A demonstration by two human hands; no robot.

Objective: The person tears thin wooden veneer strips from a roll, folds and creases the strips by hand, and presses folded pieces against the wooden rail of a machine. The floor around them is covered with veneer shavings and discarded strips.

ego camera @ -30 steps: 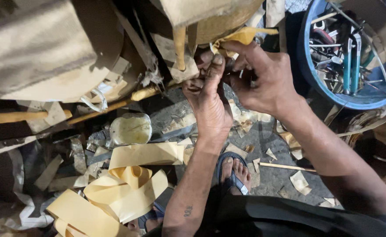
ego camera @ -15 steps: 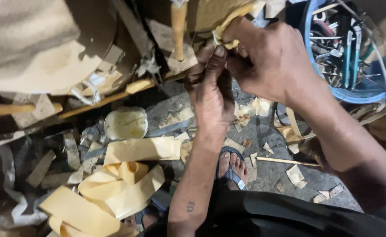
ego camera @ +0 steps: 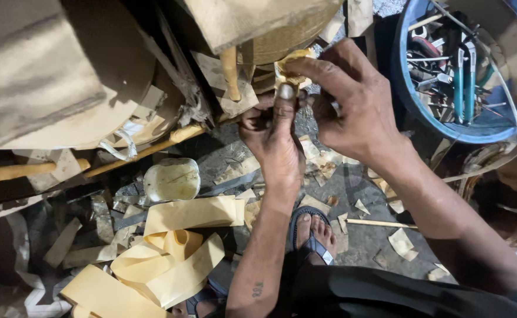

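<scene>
Yellow thin veneer strip (ego camera: 292, 65) at upper centre looked light and floppy, best gripped edgewise; left hand (ego camera: 273, 138) and right hand (ego camera: 352, 106) fingers pinched it

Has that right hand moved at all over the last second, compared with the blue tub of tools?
Cannot tell. The right hand stays just left of the blue tub, pinching the yellow strip; the camera itself shifted.

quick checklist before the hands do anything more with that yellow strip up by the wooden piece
1. Right hand pinching the yellow strip: ok.
2. Left hand up at the strip, thumb against it: ok.
3. Strip touching the round wooden piece: cannot tell.
4. Spare yellow strips on the floor within reach: ok.
5. Blue tub of tools beside the right hand: ok.
6. Sandalled foot free of scraps: not ok.
</scene>
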